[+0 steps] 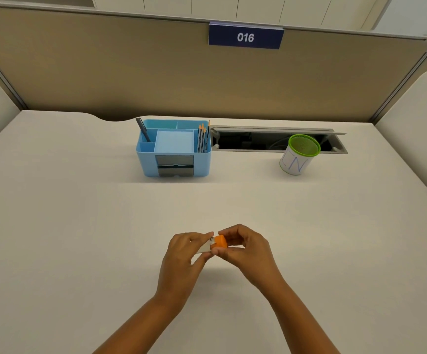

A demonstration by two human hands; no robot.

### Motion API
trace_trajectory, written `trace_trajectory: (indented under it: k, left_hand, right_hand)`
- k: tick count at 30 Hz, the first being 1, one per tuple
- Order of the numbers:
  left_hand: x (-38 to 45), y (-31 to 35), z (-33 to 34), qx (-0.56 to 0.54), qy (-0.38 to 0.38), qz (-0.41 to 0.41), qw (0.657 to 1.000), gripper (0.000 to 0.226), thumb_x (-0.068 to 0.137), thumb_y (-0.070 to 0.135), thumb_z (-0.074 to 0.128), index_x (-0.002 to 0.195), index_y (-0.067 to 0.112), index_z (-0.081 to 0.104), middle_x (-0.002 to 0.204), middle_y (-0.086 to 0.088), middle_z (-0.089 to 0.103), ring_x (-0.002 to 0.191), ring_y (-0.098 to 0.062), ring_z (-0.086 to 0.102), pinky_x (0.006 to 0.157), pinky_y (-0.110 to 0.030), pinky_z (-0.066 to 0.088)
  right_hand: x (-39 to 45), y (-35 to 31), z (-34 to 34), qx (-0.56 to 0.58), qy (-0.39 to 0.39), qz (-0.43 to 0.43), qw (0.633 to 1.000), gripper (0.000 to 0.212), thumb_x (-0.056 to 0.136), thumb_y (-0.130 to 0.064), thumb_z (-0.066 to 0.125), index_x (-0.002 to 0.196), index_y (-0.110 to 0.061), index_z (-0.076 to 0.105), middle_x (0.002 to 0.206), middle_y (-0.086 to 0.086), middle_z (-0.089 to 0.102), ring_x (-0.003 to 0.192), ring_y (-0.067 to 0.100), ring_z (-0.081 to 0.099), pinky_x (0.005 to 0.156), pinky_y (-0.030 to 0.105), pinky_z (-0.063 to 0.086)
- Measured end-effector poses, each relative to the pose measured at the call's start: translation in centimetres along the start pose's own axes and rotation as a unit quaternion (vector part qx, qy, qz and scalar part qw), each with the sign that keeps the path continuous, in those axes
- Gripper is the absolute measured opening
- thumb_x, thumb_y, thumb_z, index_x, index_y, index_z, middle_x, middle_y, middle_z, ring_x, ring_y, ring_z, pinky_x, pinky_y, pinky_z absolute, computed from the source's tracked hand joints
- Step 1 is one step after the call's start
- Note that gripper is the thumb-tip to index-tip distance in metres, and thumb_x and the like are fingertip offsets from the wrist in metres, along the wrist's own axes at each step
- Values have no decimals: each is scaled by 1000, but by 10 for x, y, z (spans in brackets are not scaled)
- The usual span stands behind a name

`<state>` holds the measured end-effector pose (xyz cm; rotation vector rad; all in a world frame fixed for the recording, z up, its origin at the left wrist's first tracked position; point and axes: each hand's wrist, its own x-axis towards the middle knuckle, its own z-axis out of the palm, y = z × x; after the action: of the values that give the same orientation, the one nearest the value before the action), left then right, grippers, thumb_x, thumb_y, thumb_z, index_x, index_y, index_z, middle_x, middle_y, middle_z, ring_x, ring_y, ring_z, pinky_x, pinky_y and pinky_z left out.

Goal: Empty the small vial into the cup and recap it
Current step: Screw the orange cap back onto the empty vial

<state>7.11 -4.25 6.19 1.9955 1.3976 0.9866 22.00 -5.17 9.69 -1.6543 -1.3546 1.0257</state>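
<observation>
Above the desk [79,226], the vial [205,247] is gripped sideways by the left hand [184,254]; its orange cap [220,241] is pinched by the right hand [245,249]. The cup [299,155] is seen well apart, far right.

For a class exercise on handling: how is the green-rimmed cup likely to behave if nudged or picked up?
The cup looks like thin mesh with a paper wrap, so probably light. It stands taller than wide, so a nudge near its rim might tip it. Round-sided, it would likely roll once down.
</observation>
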Motion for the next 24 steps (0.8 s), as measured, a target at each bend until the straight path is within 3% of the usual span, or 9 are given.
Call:
trace_trajectory:
  k: [6,12,15,18,21,24]
  left_hand:
    - [6,5,-2,-6,-16,30,999,38,77,30,60,114,22,60,99,-3,66,95,-11,47,74,-16,37]
    - [11,7,-4,24,7,68,997,36,75,21,67,111,20,62,96,-3,67,95,-9,45,71,-21,43]
    - [13,9,-5,32,11,95,995,35,74,19,69,109,20,62,93,0,67,93,-10,48,71,-23,46]
    - [15,13,-5,28,-1,108,994,27,76,27,62,102,19,64,92,1,67,92,-9,49,72,-21,44]
    - [17,12,-5,10,-5,87,996,29,76,28,62,104,22,63,93,2,67,92,-10,50,73,-19,42]
    - [17,7,-7,9,-5,68,998,36,73,23,69,109,23,62,96,1,67,93,-12,50,73,-17,40]
  right_hand:
    - [1,-2,-6,8,-9,-23,1000,30,65,-26,81,89,-21,66,92,-1,72,88,11,66,74,14,54]
    - [6,-3,-8,8,10,-6,1000,28,60,-40,81,77,-24,65,73,-9,71,71,1,65,59,7,49]
    - [5,-3,-6,24,31,28,999,46,60,-57,73,71,-13,63,63,-1,70,58,8,67,58,16,53]
    - [3,-7,-4,18,28,52,998,70,59,-74,52,67,-5,61,51,-3,64,43,4,60,46,10,47]
    - [1,-6,-4,-5,7,48,999,67,62,-79,40,74,-18,65,58,-3,65,48,1,59,49,13,47]
    - [1,-4,-10,-12,5,22,1000,58,63,-77,43,94,-31,61,71,-4,67,62,5,63,60,20,50]
